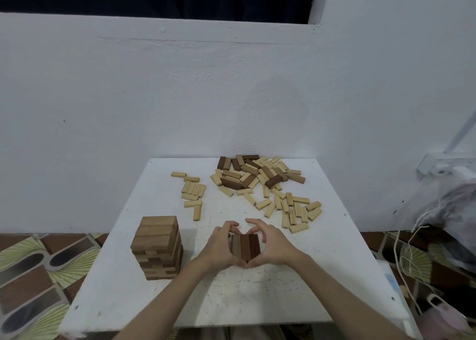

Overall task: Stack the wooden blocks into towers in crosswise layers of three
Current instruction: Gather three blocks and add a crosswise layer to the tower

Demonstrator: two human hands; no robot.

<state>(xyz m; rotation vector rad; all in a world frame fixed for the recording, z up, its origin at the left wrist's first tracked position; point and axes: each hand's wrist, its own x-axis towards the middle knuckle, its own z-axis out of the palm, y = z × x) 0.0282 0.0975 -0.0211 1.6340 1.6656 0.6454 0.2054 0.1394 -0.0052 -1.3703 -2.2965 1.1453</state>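
A low stack of dark wooden blocks [245,247] sits on the white table [322,275] near the front middle, three blocks side by side on top. My left hand [221,247] curls around its left side and my right hand [270,244] around its right side, thumbs meeting at the front. A taller finished tower [157,247] of light brown blocks in crosswise layers stands to the left. A loose pile of pale and dark blocks [257,177] lies at the back of the table.
A small group of pale blocks [193,193] lies at the back left, and more pale blocks [293,211] are strewn at the right. A white wall rises behind the table. Patterned floor lies to the left; bags and cords [438,223] crowd the right.
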